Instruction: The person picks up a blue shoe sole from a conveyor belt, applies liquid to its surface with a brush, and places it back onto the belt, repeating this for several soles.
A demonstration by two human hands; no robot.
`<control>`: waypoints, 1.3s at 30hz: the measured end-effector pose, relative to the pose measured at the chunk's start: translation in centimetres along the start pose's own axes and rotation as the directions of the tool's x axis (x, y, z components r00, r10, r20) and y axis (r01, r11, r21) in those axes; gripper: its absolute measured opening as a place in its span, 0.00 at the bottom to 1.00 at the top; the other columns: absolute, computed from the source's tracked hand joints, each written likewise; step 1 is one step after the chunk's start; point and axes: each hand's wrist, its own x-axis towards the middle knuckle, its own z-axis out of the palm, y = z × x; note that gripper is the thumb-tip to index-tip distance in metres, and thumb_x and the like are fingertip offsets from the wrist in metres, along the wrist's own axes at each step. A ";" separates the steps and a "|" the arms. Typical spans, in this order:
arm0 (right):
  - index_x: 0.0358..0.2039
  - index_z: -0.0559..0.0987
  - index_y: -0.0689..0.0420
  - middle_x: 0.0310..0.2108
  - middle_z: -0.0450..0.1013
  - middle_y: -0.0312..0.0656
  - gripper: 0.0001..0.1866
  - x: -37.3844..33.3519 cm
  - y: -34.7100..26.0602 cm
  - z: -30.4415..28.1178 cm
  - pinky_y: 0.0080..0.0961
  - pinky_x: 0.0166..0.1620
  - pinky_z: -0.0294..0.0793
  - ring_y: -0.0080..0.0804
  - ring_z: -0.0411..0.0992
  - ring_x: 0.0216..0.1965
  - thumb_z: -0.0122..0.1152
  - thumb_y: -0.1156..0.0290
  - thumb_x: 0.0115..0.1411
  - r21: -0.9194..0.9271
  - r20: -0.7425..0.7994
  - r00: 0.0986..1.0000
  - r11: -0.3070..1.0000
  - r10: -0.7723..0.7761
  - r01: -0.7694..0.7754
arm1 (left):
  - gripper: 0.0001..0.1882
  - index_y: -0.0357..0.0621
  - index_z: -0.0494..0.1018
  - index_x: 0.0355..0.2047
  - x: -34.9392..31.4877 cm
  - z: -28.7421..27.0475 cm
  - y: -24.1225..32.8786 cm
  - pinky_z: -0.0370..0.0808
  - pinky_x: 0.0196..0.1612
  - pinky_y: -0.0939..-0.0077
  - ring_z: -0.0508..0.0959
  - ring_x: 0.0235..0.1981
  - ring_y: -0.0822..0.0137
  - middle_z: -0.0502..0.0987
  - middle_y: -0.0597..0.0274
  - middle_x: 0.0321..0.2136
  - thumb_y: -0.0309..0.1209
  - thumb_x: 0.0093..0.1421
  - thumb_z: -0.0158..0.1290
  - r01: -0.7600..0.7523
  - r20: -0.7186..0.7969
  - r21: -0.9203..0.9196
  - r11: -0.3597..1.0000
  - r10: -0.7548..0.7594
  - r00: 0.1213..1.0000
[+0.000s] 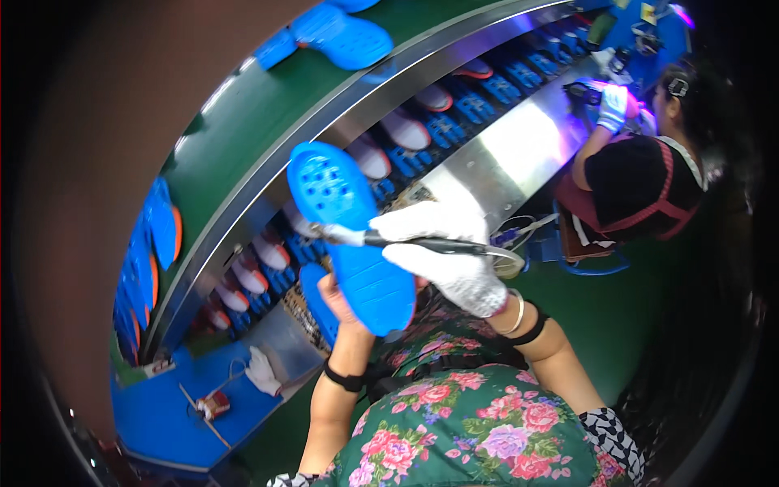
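Note:
Upright before me stands a blue shoe sole [373,284], pitted with a group of holes near its far end. My bare left hand [339,302] grips its near left edge; most of the fingers are hidden behind the sole. In a white glove, my right hand [446,252] is closed around the black handle of a brush [349,235]. The brush lies across the middle of the sole, its tip pointing left; I cannot tell whether the bristles touch the surface. A second blue sole-shaped piece [312,296] shows behind my left hand.
Beyond the metal-edged rail [320,122], blue soles [345,36] lie on a green belt [235,130]. A lower rack carries whitish shoe pieces [402,128] and blue parts. A co-worker [637,174] sits at right. A blue table [174,406] at lower left holds a cloth [262,373].

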 end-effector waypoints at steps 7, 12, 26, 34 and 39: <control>0.42 0.86 0.62 0.40 0.84 0.47 0.15 -0.3 1.4 -2.1 0.32 0.44 0.81 0.38 0.82 0.40 0.71 0.79 0.52 -0.397 0.191 0.914 0.823 -0.358 0.406 | 0.53 0.49 0.54 0.73 -1.5 -1.5 -3.2 0.61 0.70 0.40 0.66 0.67 0.46 0.63 0.51 0.69 0.68 0.58 0.55 0.029 -0.260 0.149 0.988 0.011 0.966; 0.45 0.86 0.60 0.44 0.83 0.46 0.17 -0.9 1.6 -1.7 0.34 0.44 0.80 0.39 0.81 0.43 0.70 0.78 0.52 -0.552 0.290 0.879 0.684 -0.378 0.477 | 0.44 0.46 0.57 0.71 -2.6 -3.1 -3.3 0.68 0.67 0.43 0.70 0.65 0.48 0.67 0.49 0.66 0.58 0.64 0.56 0.106 -0.189 0.134 0.985 -0.080 0.979; 0.49 0.85 0.56 0.45 0.82 0.44 0.19 -3.2 2.9 1.1 0.37 0.47 0.78 0.41 0.79 0.44 0.67 0.77 0.55 -0.436 0.220 0.838 0.718 -0.499 0.542 | 0.48 0.47 0.53 0.73 -2.2 -2.7 -2.3 0.61 0.70 0.43 0.65 0.68 0.44 0.63 0.48 0.69 0.64 0.64 0.50 0.060 -0.222 0.365 0.929 0.025 0.975; 0.40 0.87 0.57 0.43 0.83 0.48 0.12 -3.7 2.4 0.6 0.38 0.48 0.80 0.44 0.81 0.42 0.68 0.81 0.54 -0.351 0.143 0.907 0.836 -0.396 0.421 | 0.51 0.47 0.53 0.73 0.7 -0.4 -3.3 0.59 0.70 0.42 0.64 0.69 0.45 0.63 0.49 0.68 0.71 0.62 0.46 -0.122 -0.165 0.363 0.924 0.193 0.967; 0.40 0.86 0.56 0.41 0.83 0.46 0.13 -4.0 3.2 0.4 0.36 0.48 0.80 0.41 0.82 0.42 0.72 0.79 0.52 -0.303 0.061 0.912 0.863 -0.406 0.404 | 0.55 0.46 0.53 0.72 1.5 -0.7 -3.2 0.67 0.65 0.38 0.69 0.64 0.39 0.69 0.47 0.63 0.71 0.58 0.52 -0.165 -0.089 0.319 0.933 0.203 0.975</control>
